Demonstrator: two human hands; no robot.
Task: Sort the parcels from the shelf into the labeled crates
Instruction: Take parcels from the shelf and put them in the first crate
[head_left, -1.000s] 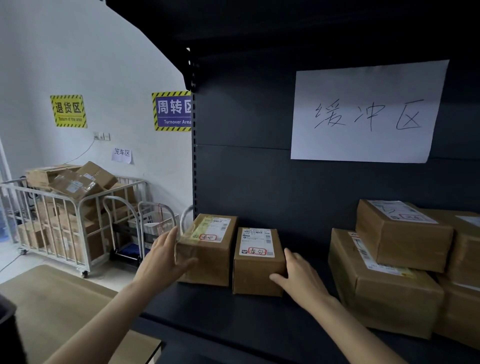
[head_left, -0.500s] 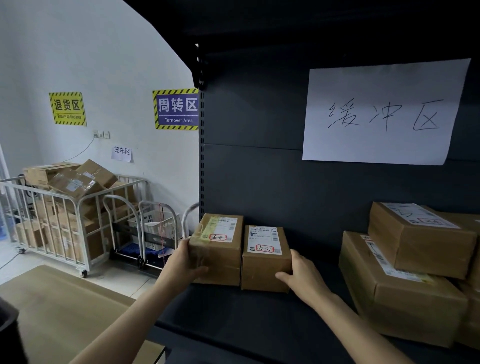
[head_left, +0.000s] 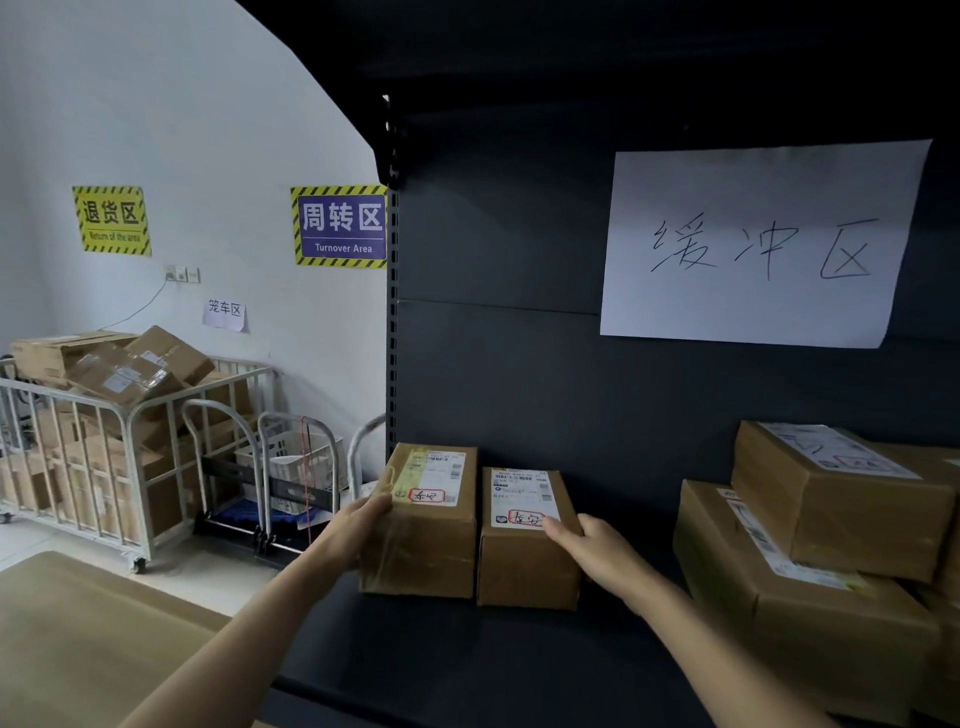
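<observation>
Two small brown cardboard parcels stand side by side on the dark shelf (head_left: 467, 660), each with a white shipping label marked in red. My left hand (head_left: 353, 530) presses against the left side of the left parcel (head_left: 426, 551), thumb on its top edge. My right hand (head_left: 597, 545) grips the right top edge of the right parcel (head_left: 524, 566). Together the hands clamp the pair from both sides. No labeled crates are in view.
Larger stacked parcels (head_left: 831, 519) fill the shelf's right side. A white paper sign (head_left: 758, 244) hangs on the shelf's back panel. At left stand a metal cage cart (head_left: 104, 467) full of boxes, folding trolleys (head_left: 270, 478) and a wooden table (head_left: 78, 639).
Both hands have closed in on the outer sides of the two parcels; the left hand came right onto the left parcel, and the right thumb now rests on the right parcel's top.
</observation>
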